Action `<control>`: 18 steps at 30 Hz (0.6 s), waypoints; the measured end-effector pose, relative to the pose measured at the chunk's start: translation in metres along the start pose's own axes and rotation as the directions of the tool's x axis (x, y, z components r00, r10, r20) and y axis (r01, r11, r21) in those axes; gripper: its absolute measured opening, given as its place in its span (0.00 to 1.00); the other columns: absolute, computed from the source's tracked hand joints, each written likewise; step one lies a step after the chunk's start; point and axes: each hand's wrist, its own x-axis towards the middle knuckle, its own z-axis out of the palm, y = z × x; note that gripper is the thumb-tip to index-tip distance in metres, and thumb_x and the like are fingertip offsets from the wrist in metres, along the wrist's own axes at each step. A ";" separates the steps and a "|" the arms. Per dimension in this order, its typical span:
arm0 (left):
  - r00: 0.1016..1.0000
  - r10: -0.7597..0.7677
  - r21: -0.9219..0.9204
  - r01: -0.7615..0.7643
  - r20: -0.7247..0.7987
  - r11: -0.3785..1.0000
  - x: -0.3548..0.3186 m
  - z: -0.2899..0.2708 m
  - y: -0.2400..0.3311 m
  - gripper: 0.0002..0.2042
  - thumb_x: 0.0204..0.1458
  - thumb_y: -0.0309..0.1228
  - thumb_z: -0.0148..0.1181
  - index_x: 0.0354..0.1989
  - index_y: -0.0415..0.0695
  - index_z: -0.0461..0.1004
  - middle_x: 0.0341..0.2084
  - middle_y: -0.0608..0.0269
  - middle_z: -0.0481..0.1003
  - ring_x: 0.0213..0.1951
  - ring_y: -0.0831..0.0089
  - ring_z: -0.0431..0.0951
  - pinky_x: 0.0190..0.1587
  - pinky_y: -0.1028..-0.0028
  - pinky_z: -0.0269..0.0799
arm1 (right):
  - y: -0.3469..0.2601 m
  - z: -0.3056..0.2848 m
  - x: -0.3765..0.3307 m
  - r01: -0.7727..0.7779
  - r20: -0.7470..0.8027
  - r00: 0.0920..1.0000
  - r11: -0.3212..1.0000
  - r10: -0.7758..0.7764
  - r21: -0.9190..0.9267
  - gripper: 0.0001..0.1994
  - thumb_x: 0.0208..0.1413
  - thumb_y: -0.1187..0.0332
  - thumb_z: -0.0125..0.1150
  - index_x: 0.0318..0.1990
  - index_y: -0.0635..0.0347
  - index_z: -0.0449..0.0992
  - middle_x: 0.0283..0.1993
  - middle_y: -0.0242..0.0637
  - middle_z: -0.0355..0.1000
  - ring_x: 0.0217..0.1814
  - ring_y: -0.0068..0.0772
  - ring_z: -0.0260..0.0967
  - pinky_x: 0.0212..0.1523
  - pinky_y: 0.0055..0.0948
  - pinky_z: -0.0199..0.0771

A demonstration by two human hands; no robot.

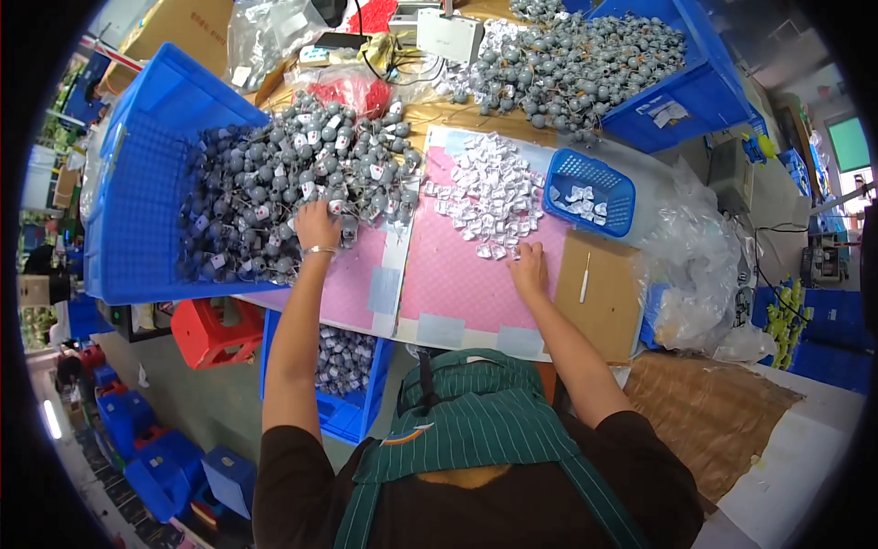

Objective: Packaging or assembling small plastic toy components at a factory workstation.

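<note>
"Grey balls (302, 156): state their position in the head view."

"Heaped in the blue bin (142, 256) at the left, spilling past its open side onto the table. Balls deep in the heap are covered by those above."

"State of the left hand (315, 227)?"

"Placed on the near right part of the heap, fingers curled downward. Fingertips are hidden among the balls; whether one is gripped cannot be told."

"State of the right hand (530, 272)?"

"At the near edge of the white pieces (489, 178), above the pink mat (457, 302), fingers partly bent. Any piece between the fingertips cannot be made out."

"Other obscured parts?"

"The lower bin (343, 421) is partly covered by the table and the left forearm. The rear bin (681, 123), upper right, is cut off by the upper edge. Overlapping white pieces are too small to separate."
</note>
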 end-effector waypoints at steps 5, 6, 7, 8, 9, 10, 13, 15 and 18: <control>0.955 -0.289 -0.653 0.265 0.074 0.709 -0.025 -0.023 0.015 0.17 0.37 0.30 0.68 0.38 0.40 0.73 0.30 0.62 0.75 0.34 0.69 0.73 0.36 0.69 0.68 | 0.012 0.015 0.003 0.137 -0.049 0.989 0.989 -0.140 -0.052 0.12 0.41 0.67 0.65 0.31 0.59 0.69 0.37 0.42 0.64 0.44 0.44 0.63 0.41 0.41 0.67; 0.920 -0.311 -0.856 0.350 0.238 0.381 -0.034 -0.026 0.020 0.16 0.41 0.30 0.67 0.38 0.39 0.73 0.32 0.64 0.75 0.36 0.76 0.73 0.37 0.75 0.68 | 0.016 0.019 0.001 0.200 -0.080 0.975 0.976 -0.207 -0.088 0.12 0.41 0.66 0.65 0.31 0.59 0.69 0.35 0.41 0.65 0.43 0.45 0.64 0.41 0.41 0.67; 0.914 -0.289 -0.877 0.370 0.284 0.308 -0.051 -0.019 0.021 0.16 0.43 0.28 0.66 0.41 0.38 0.72 0.33 0.65 0.75 0.36 0.79 0.73 0.36 0.78 0.68 | 0.013 0.019 -0.003 0.217 -0.074 0.972 0.972 -0.224 -0.086 0.12 0.41 0.66 0.65 0.31 0.59 0.69 0.35 0.41 0.65 0.43 0.45 0.64 0.41 0.41 0.67; 0.910 -0.256 -0.893 0.385 0.326 0.232 -0.061 -0.021 0.029 0.16 0.45 0.26 0.65 0.43 0.37 0.71 0.35 0.66 0.74 0.36 0.82 0.72 0.36 0.81 0.68 | 0.011 0.018 -0.005 0.224 -0.106 0.968 0.973 -0.229 -0.060 0.11 0.42 0.67 0.65 0.30 0.60 0.69 0.33 0.41 0.66 0.40 0.43 0.65 0.39 0.40 0.68; 0.906 -0.200 -0.917 0.393 0.373 0.071 -0.076 -0.023 0.041 0.18 0.46 0.26 0.64 0.46 0.38 0.70 0.36 0.64 0.74 0.36 0.81 0.72 0.36 0.81 0.69 | 0.009 0.017 -0.007 0.231 -0.135 0.963 0.972 -0.234 -0.034 0.11 0.42 0.68 0.65 0.30 0.60 0.69 0.31 0.41 0.66 0.36 0.42 0.67 0.36 0.38 0.69; 0.902 -0.136 -0.912 0.400 0.410 -0.093 -0.086 -0.041 0.064 0.20 0.47 0.26 0.63 0.49 0.39 0.69 0.37 0.63 0.74 0.36 0.80 0.73 0.36 0.80 0.69 | 0.005 0.014 -0.010 0.240 -0.129 0.962 0.970 -0.242 -0.035 0.11 0.42 0.68 0.65 0.30 0.60 0.69 0.31 0.41 0.66 0.36 0.42 0.67 0.36 0.38 0.69; 0.793 0.040 -0.717 0.571 0.608 -0.401 -0.116 -0.069 0.101 0.21 0.50 0.27 0.58 0.53 0.35 0.64 0.43 0.56 0.72 0.43 0.71 0.74 0.43 0.76 0.72 | -0.021 -0.005 -0.029 0.199 -0.103 0.980 0.878 -0.171 0.436 0.09 0.44 0.72 0.65 0.28 0.62 0.69 0.29 0.38 0.67 0.29 0.32 0.68 0.29 0.30 0.70; 0.761 0.178 -0.599 0.611 0.624 -0.517 -0.137 -0.070 0.116 0.22 0.52 0.27 0.56 0.54 0.32 0.61 0.45 0.52 0.71 0.47 0.64 0.73 0.48 0.69 0.72 | -0.039 -0.018 -0.044 0.018 0.174 0.967 0.732 -0.186 0.681 0.09 0.42 0.70 0.65 0.30 0.61 0.71 0.34 0.40 0.69 0.31 0.35 0.71 0.32 0.33 0.70; 0.768 0.149 -0.655 0.617 0.623 -0.437 -0.153 -0.088 0.139 0.21 0.53 0.27 0.55 0.54 0.33 0.61 0.45 0.53 0.71 0.47 0.66 0.73 0.48 0.70 0.72 | -0.090 -0.070 -0.069 0.156 0.193 0.910 0.733 -0.368 0.662 0.06 0.46 0.73 0.62 0.33 0.63 0.73 0.38 0.40 0.69 0.33 0.30 0.71 0.32 0.29 0.72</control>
